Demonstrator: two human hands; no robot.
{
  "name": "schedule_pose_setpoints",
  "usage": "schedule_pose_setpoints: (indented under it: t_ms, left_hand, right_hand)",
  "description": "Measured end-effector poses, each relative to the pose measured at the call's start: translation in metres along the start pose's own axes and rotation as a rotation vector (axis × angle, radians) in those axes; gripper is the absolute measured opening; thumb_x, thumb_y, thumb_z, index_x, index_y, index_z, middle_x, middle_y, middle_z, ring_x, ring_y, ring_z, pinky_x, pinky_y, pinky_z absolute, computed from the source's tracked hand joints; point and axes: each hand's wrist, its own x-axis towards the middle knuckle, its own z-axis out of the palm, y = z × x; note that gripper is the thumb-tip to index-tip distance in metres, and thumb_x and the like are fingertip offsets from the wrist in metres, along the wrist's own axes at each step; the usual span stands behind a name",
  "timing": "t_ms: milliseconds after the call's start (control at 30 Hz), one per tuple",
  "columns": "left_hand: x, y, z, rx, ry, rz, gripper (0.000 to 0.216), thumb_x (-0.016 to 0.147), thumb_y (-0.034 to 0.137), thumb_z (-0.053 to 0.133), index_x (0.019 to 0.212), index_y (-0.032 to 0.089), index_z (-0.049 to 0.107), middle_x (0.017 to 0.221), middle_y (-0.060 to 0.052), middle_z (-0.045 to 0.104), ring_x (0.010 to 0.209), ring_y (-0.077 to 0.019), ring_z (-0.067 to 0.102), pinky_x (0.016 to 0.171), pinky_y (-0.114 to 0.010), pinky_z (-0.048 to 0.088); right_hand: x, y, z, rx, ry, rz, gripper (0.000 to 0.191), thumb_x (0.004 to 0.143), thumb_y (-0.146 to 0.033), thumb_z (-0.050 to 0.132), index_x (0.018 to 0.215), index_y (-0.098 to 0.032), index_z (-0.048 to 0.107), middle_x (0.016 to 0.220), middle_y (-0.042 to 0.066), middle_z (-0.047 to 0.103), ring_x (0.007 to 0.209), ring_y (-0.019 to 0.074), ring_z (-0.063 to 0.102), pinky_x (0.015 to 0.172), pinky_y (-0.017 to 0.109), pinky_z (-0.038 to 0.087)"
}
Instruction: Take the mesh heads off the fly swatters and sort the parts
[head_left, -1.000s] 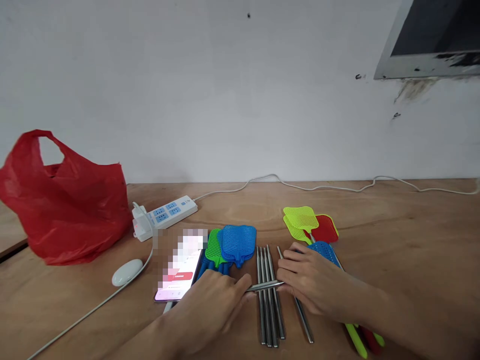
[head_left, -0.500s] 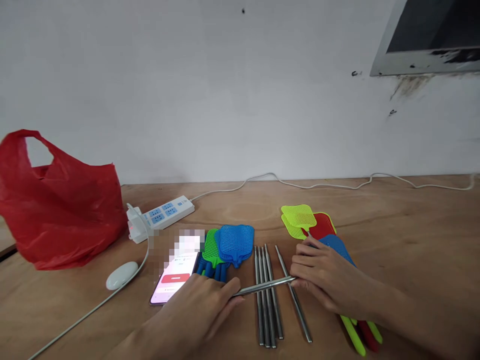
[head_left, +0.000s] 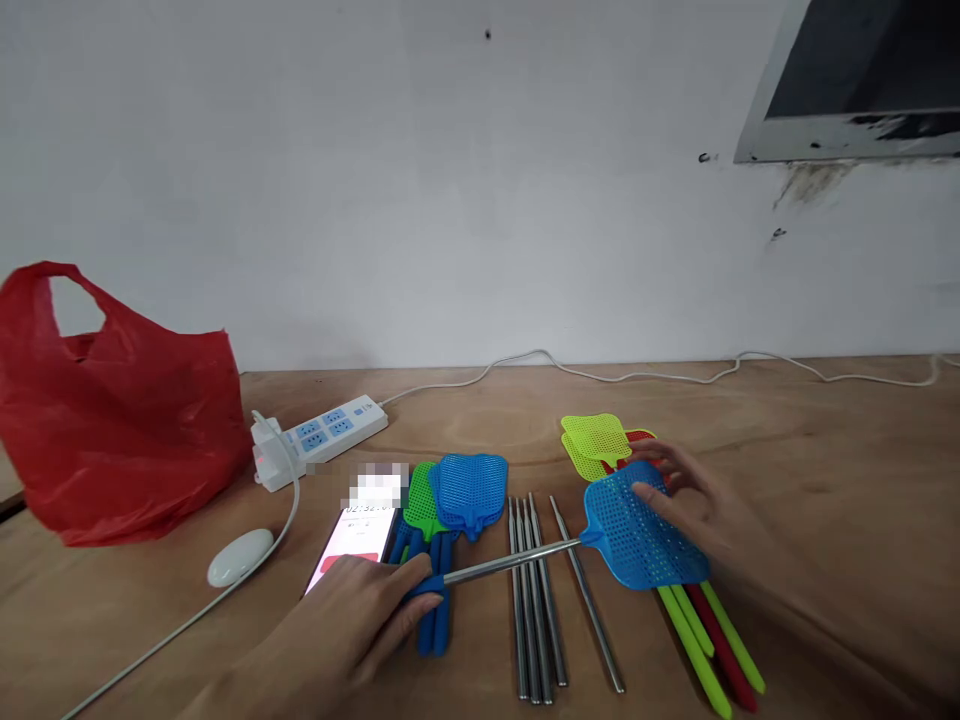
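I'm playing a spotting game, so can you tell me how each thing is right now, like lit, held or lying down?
Blue fly swatter: in one piece, held up
Left hand: closed around its handle
Right hand: loosely open at its head
Phone: screen lit
Metal rods: lying down, one apart
Yellow fly swatters: lying down, overlapping
Red bag: standing, handle up
Power strip: charger plugged in

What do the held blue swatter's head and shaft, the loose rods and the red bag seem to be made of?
Swatter head: probably plastic, semi-matt, judging by its even colour and regular holes.
Shaft: metal-looking, perhaps steel; smooth and silvery with highlights.
Loose rods: likely metal too, with similar shine; alloy unclear.
Red bag: apparently thin plastic film, creased, with a looped handle.
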Motion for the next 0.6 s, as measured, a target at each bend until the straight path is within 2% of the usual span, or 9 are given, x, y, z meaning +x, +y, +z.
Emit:
schedule_pose_setpoints:
  t_ms: [67,133,200,267,333,433,500,600]
  left_hand:
    - [-0.001,-0.002,-0.003,-0.014,0.019,0.008,0.043,0.109,0.043,0.020,0.087,0.024,0.052,0.066,0.001,0.059,0.054,-0.0199,0.055,0.053,-0.030,0.030]
    - [0.000,-0.002,-0.005,-0.036,0.018,0.016,0.043,0.109,0.042,0.020,0.089,0.023,0.052,0.067,0.001,0.059,0.055,-0.0192,0.056,0.053,-0.030,0.030]
    - [0.001,-0.001,-0.006,-0.040,-0.006,0.003,0.042,0.109,0.043,0.022,0.088,0.023,0.053,0.067,0.001,0.059,0.055,-0.0192,0.055,0.054,-0.030,0.030]
    - [0.001,0.000,-0.006,-0.032,-0.035,-0.020,0.043,0.109,0.043,0.023,0.087,0.023,0.054,0.066,0.001,0.058,0.055,-0.0194,0.054,0.054,-0.030,0.030]
    - [0.001,0.001,-0.005,-0.034,-0.047,-0.031,0.044,0.109,0.044,0.023,0.087,0.023,0.055,0.067,0.000,0.058,0.057,-0.0199,0.054,0.055,-0.030,0.031]
    - [0.001,0.002,-0.004,-0.054,-0.054,-0.029,0.043,0.108,0.045,0.024,0.087,0.023,0.056,0.068,0.000,0.058,0.058,-0.0200,0.055,0.056,-0.030,0.032]
    - [0.001,0.003,-0.004,-0.067,-0.060,-0.027,0.042,0.108,0.044,0.026,0.089,0.023,0.056,0.068,0.000,0.059,0.059,-0.0200,0.055,0.057,-0.030,0.033]
    - [0.002,0.008,-0.005,-0.098,-0.049,-0.020,0.041,0.108,0.043,0.026,0.089,0.024,0.057,0.068,0.001,0.060,0.059,-0.0197,0.055,0.056,-0.029,0.034]
  right_hand:
    - [0.001,0.002,-0.002,0.228,-0.062,0.250,0.049,0.079,-0.061,0.068,0.110,-0.023,0.064,0.098,0.009,0.074,0.084,0.0279,0.070,0.070,0.038,0.057]
    - [-0.002,0.002,-0.003,0.388,-0.194,0.422,0.050,0.073,-0.062,0.073,0.102,-0.021,0.069,0.086,0.008,0.075,0.072,0.0246,0.070,0.058,0.032,0.056]
    - [-0.006,0.002,-0.002,0.463,-0.331,0.504,0.049,0.072,-0.062,0.075,0.093,-0.019,0.072,0.074,0.006,0.074,0.058,0.0204,0.067,0.046,0.027,0.051]
    - [-0.010,0.002,-0.001,0.489,-0.407,0.538,0.049,0.071,-0.064,0.075,0.087,-0.017,0.073,0.066,0.005,0.072,0.047,0.0172,0.063,0.038,0.024,0.045]
    - [-0.013,0.000,0.001,0.512,-0.398,0.563,0.049,0.068,-0.063,0.078,0.082,-0.017,0.073,0.063,0.005,0.072,0.047,0.0173,0.064,0.038,0.023,0.047]
    - [-0.013,-0.008,0.003,0.612,-0.310,0.600,0.042,0.063,-0.055,0.085,0.078,-0.017,0.073,0.070,0.007,0.075,0.065,0.0221,0.072,0.057,0.028,0.059]
    - [-0.015,-0.017,0.005,0.678,-0.233,0.639,0.037,0.061,-0.048,0.088,0.079,-0.018,0.074,0.075,0.007,0.077,0.072,0.0235,0.074,0.066,0.031,0.061]
    - [-0.019,-0.031,0.008,0.724,-0.119,0.735,0.037,0.060,-0.041,0.091,0.086,-0.021,0.074,0.077,0.005,0.078,0.068,0.0235,0.074,0.062,0.033,0.062]
